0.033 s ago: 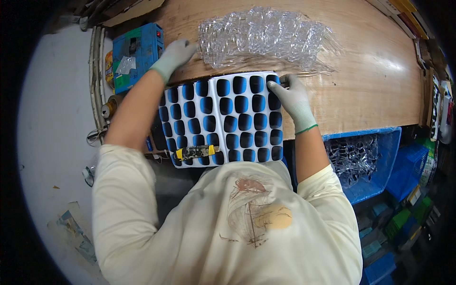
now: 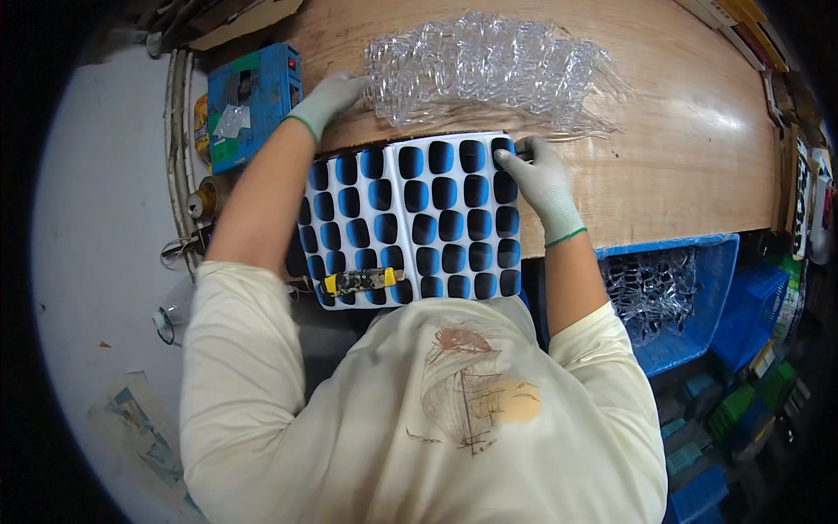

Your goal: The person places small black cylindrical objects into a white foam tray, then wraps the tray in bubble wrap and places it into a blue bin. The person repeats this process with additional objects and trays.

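Observation:
My left hand (image 2: 332,98), in a whitish glove with a green cuff, pinches at the left end of a row of clear plastic eyeglass frames (image 2: 471,70). In front of me lies a white padded sheet (image 2: 395,188) carrying rows of dark, blue-shaded lenses (image 2: 450,224). At the sheet's far right corner my gloved right hand (image 2: 539,179) is closed, thumb over the corner lens (image 2: 501,148). Something dark shows between its thumb and fingers, too small to name. A utility knife (image 2: 360,281) with yellow and mottled wrapping rests across the near-left lenses.
A worn blue box-shaped device (image 2: 253,100) stands left of my left hand, with a tape roll (image 2: 206,201) nearer me. To the right, below the wooden table (image 2: 681,166), a blue bin (image 2: 720,271) holds plastic-wrapped pieces. Cardboard (image 2: 249,22) lies at the far left.
My left hand has shifted slightly right, its fingertips now at the clear frames' end; the left forearm swung right with it. My right hand has barely moved.

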The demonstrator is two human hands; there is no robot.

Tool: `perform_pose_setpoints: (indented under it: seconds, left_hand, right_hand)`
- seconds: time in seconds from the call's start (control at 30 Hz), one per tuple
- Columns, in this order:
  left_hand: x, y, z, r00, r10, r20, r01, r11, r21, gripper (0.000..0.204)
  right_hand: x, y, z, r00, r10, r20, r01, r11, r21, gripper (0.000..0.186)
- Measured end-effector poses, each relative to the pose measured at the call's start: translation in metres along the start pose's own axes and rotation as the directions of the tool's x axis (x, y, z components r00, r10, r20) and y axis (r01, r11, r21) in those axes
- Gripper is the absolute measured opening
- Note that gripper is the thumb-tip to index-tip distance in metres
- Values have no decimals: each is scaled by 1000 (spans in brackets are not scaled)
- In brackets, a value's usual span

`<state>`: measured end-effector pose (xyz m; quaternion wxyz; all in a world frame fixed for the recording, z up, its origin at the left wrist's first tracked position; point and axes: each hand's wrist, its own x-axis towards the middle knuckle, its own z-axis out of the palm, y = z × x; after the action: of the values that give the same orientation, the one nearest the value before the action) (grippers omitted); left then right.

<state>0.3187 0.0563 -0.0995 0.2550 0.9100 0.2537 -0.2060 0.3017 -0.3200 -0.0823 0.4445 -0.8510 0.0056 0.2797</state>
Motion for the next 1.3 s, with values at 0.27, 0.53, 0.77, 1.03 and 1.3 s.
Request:
perform_pose_setpoints:
  seconds: [0.27,0.53,0.77,1.03,1.3]
  left_hand:
    - [-12,-1,15,952,-295,83,245,571,-783,34]
    - [-63,-43,-17,919,-49,-391,-224,752,-620,36]
    - [-234,-41,-7,830,252,-497,-533,620,-576,28]
    - [-373,-109,-12,775,561,-291,-600,507,-619,30]
    - [-391,-70,-9,788,541,-295,-584,506,-634,28]
  right_hand:
    - [-42,-24,-52,993,-68,100,43,971,234,21]
    - [-211,-82,28,913,-86,400,-360,297,885,22]
    - [-158,-85,125,737,-573,-360,601,798,-41,25]
    - [-253,-115,149,821,-568,-47,398,511,762,36]
    - [-259,-136,148,657,-729,-192,753,622,214,27]
